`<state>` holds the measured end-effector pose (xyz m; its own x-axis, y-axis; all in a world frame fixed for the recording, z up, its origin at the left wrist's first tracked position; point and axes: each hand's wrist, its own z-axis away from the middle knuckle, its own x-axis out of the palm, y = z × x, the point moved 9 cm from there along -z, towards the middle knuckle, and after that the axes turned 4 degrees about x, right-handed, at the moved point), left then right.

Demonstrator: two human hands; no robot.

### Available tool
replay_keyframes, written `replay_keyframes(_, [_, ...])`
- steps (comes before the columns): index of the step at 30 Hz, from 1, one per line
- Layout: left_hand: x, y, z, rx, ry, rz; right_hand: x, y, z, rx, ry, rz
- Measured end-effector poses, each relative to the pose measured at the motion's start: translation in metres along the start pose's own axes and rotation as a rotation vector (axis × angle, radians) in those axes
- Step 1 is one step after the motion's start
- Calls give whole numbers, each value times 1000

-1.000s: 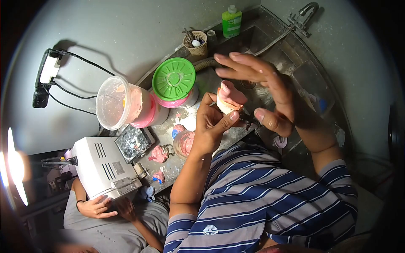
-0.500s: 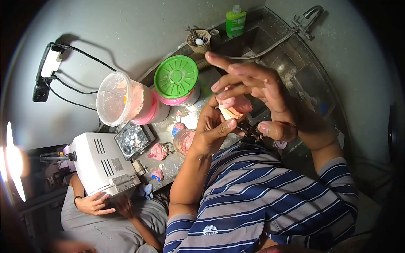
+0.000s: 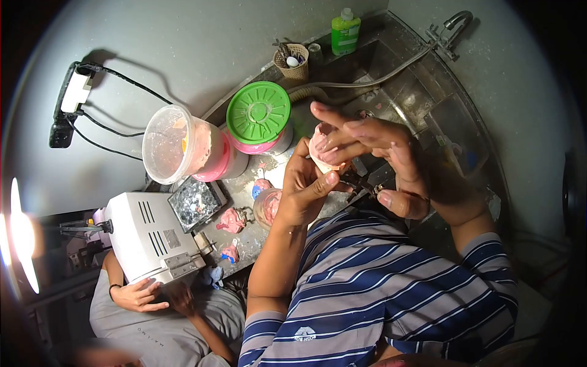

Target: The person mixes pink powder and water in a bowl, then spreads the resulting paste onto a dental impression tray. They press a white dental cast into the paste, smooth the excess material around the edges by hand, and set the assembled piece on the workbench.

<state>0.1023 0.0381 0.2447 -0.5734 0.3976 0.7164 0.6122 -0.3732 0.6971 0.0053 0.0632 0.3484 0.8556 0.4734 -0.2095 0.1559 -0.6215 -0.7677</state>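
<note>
My left hand point(image 3: 306, 189) is wrapped round a pale and pink moulded piece point(image 3: 321, 153), thumb along its lower side. A dark metal frame point(image 3: 361, 182) projects from the piece between my hands. The fingers of my right hand point(image 3: 385, 153) lie over the pink upper part, touching it, while its thumb stands apart below. Left of my hands, a clear bowl of pink material point(image 3: 268, 207) is partly covered by my left wrist. Pink lumps point(image 3: 232, 220) and a blue-and-pink tray point(image 3: 261, 188) rest on the speckled counter point(image 3: 244, 246).
A green-lidded tub point(image 3: 258, 113) and an open clear tub point(image 3: 168, 145) stand behind. At left are a white machine point(image 3: 150, 235) and a co-worker's hand point(image 3: 139, 295). A woven basket point(image 3: 292, 66), a green bottle point(image 3: 346, 33) and a sink with a tap point(image 3: 449, 33) lie beyond.
My right hand has come down and left onto the pink piece, its fingers now touching the top. My left hand keeps its hold. The view has shifted slightly.
</note>
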Motion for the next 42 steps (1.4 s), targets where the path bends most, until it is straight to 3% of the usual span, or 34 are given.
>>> replay_keyframes(7, [-3, 2, -3, 23, -1, -30, -16, -6, -13, 0, 123, -61])
replay_keyframes(10, [0, 5, -3, 49, -2, -18, -1, 5, -16, -24, -103, 357])
replay_keyframes(13, [-2, 13, 1, 87, 44, -43, 4, 14, -12, 7, -161, 577])
replay_keyframes(19, [-5, 14, 3, 51, 33, -66, -5, 15, -14, 66, -74, 444])
replay_keyframes(23, [-13, 14, 2, 78, 28, -82, 3, 22, -10, 30, -173, 433])
replay_keyframes(27, [-13, 15, 6, 101, 90, -104, -5, 16, -12, 48, -57, 351])
replay_keyframes(28, [-11, 17, 3, 116, 14, -64, -1, 16, -11, 56, -94, 381])
replay_keyframes(31, [-18, 21, 5, 137, 50, -82, 1, 12, -6, 83, -133, 396])
replay_keyframes(33, [-17, 33, 3, 220, 173, -314, -8, 12, -5, 78, -58, 496])
replay_keyframes(35, [-14, 36, -2, 206, 202, -466, -13, 13, -7, 69, -15, 544])
replay_keyframes(39, [-14, 27, 0, 37, 127, -449, -22, 30, -13, 99, -20, 490])
replay_keyframes(42, [-6, 19, 0, -49, 59, -354, -16, 47, -12, 179, -146, 307])
